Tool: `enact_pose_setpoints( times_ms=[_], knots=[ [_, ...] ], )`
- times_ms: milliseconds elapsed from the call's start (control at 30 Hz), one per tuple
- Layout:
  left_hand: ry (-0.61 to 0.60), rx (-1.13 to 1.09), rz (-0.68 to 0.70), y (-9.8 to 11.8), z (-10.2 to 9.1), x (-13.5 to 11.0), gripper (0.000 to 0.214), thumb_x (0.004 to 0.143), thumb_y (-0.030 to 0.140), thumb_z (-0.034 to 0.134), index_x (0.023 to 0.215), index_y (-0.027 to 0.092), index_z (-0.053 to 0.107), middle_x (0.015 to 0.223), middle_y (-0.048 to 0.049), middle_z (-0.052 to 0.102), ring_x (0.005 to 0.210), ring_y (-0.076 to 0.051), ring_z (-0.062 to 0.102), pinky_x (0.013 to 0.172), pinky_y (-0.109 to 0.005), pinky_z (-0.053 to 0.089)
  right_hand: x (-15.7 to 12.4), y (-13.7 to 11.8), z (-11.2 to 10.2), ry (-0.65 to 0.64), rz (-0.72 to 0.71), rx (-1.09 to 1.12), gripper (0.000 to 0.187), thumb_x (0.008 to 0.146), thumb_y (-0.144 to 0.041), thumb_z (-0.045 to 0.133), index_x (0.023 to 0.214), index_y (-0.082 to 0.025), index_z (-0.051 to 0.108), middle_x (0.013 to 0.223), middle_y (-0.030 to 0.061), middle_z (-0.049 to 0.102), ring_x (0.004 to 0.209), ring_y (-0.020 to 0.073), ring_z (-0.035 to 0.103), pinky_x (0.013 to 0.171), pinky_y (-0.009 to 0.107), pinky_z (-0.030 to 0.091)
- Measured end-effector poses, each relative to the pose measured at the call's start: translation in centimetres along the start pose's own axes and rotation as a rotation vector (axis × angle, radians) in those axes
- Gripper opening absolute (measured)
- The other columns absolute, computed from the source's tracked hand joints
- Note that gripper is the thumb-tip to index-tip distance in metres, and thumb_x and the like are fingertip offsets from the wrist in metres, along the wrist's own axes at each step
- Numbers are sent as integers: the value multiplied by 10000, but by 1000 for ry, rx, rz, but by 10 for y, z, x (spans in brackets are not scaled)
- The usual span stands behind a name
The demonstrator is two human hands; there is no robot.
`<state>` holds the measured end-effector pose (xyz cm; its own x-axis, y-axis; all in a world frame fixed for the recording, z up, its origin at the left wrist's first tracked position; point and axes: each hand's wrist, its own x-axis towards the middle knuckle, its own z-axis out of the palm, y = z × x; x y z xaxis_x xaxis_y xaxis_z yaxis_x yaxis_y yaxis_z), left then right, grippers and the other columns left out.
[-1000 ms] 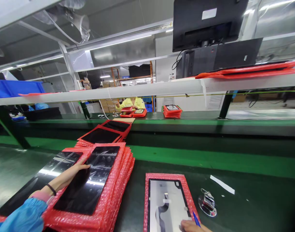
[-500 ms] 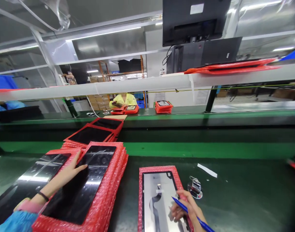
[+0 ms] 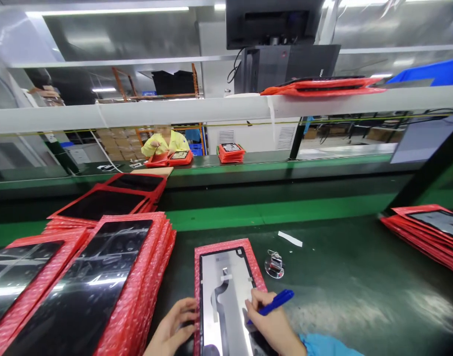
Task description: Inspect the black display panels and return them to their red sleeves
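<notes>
A silver-backed screen panel (image 3: 231, 296) with a black border lies on a red bubble-wrap sheet (image 3: 246, 247) in front of me. My right hand (image 3: 272, 321) is closed around a blue pen (image 3: 276, 302), its tip low over the panel's right side. At the panel's left edge, my left hand (image 3: 176, 324) rests with bent, parted fingers touching the red wrap, holding nothing. Left of that hand stands a tall stack of red bubble wrap (image 3: 137, 282) topped by a glossy black screen (image 3: 89, 282).
A small metal-and-clear object (image 3: 274, 265) and a white paper strip (image 3: 290, 239) lie beyond the panel. More red-wrapped panels (image 3: 430, 232) are stacked at right, others (image 3: 100, 202) at back left. Across the bench a person in yellow (image 3: 165, 141) handles red-wrapped pieces.
My left hand has left the black screen on the stack and come to the silver panel's left edge. My right hand now holds the pen tip lower, towards the panel. The view has turned right.
</notes>
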<state>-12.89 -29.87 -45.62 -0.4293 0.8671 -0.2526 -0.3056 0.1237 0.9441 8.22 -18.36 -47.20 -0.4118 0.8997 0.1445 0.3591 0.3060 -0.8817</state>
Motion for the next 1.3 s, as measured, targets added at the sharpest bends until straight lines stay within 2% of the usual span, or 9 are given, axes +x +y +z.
enact_pose_setpoints(
  times_ms=[233, 467, 633, 767, 867, 1000, 1100, 1200, 1300],
  knots=[
    [54, -98, -110, -18, -2, 26, 379, 458, 235, 829, 827, 200, 750, 973, -116, 709, 914, -271, 621, 853, -368, 463, -14, 3, -5, -46, -54, -99, 285, 683, -203, 469, 516, -228, 239, 479, -69, 290, 476, 114, 337, 541, 270, 265],
    [47, -147, -220, -6, 1, 29, 355, 493, 151, 741, 845, 194, 715, 891, -100, 719, 809, -228, 646, 767, -352, 470, -15, -1, -6, -67, -46, -47, 317, 679, -185, 507, 509, -227, 244, 473, -72, 268, 464, 112, 307, 515, 277, 242],
    [20, -160, -230, 9, 5, 28, 328, 546, 151, 762, 865, 202, 705, 870, -69, 724, 756, -185, 655, 738, -319, 481, -13, -1, -7, -23, 50, 110, 361, 694, -270, 538, 485, -236, 245, 462, -69, 286, 472, 111, 318, 511, 262, 272],
    [-76, -164, -189, 24, 26, 23, 305, 564, 182, 813, 853, 171, 713, 849, -69, 722, 816, -206, 673, 744, -292, 484, -7, -2, -10, -51, 157, 329, 432, 759, -495, 543, 515, -245, 289, 439, -76, 327, 397, 88, 331, 424, 223, 278],
    [-173, -164, -187, 29, 53, 19, 298, 652, 225, 769, 929, 135, 704, 933, -122, 734, 925, -271, 679, 828, -347, 493, -4, -3, -10, -82, 187, 447, 509, 722, -642, 594, 545, -227, 355, 435, -60, 432, 364, 70, 350, 397, 201, 268],
    [-159, -140, -156, 27, 74, 19, 436, 636, 118, 708, 1066, 153, 645, 1009, -107, 740, 951, -297, 686, 838, -389, 512, -3, -5, -15, -86, 201, 531, 559, 743, -728, 543, 629, -181, 532, 365, -52, 478, 286, 53, 303, 338, 179, 184],
    [-138, -105, -100, 32, 73, 23, 515, 603, 64, 692, 1104, 159, 626, 1050, -93, 738, 998, -304, 677, 865, -387, 509, -2, -6, -30, -15, 197, 561, 598, 769, -730, 519, 653, -151, 615, 320, -53, 461, 261, 52, 294, 326, 179, 188],
    [-117, -69, -46, 48, 69, 28, 483, 662, 137, 716, 1135, 154, 618, 1060, -91, 740, 1078, -304, 645, 928, -385, 481, 0, -9, -52, 126, 169, 588, 493, 772, -628, 629, 654, -150, 632, 411, -37, 533, 351, 61, 417, 387, 178, 282],
    [-100, -57, 19, 70, 71, 30, 465, 738, 258, 717, 1176, 157, 597, 1103, -82, 730, 1164, -271, 597, 992, -351, 439, 2, -16, -71, 208, 139, 628, 407, 797, -566, 649, 804, -159, 672, 589, 4, 653, 488, 99, 548, 440, 190, 361]
  ],
)
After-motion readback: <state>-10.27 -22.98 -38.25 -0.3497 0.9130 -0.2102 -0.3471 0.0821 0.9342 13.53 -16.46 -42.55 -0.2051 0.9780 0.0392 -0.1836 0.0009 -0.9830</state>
